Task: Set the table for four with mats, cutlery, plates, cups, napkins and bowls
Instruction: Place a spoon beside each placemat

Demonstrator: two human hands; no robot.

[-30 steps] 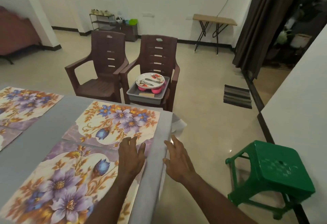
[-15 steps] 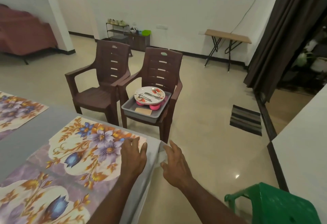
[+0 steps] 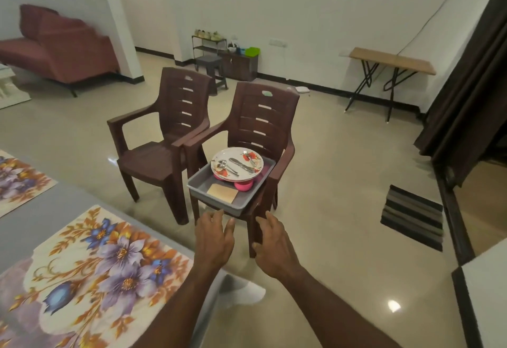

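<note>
A floral mat (image 3: 90, 270) lies on the grey table (image 3: 33, 227) at lower left, and another mat (image 3: 19, 180) shows at the left edge. On the right brown chair (image 3: 263, 117) stands a grey tray (image 3: 247, 199). It holds a flowered plate (image 3: 237, 165) with cutlery (image 3: 241, 165) on it, pink bowls (image 3: 242, 185) under the plate and a tan napkin (image 3: 222, 192). My left hand (image 3: 215, 240) and my right hand (image 3: 271, 246) are stretched out in the air beyond the table corner, just short of the tray, fingers relaxed and holding nothing.
A second brown chair (image 3: 162, 139) stands left of the tray chair. A striped floor mat (image 3: 411, 217) lies to the right, near a dark curtain (image 3: 472, 86). A folding side table (image 3: 392, 62), a shoe rack (image 3: 210, 48) and a red sofa (image 3: 63, 51) stand farther back.
Both hands have left the mat and table edge and moved forward toward the tray on the chair. The view has swung up and closer to the chairs; the green stool is out of view.
</note>
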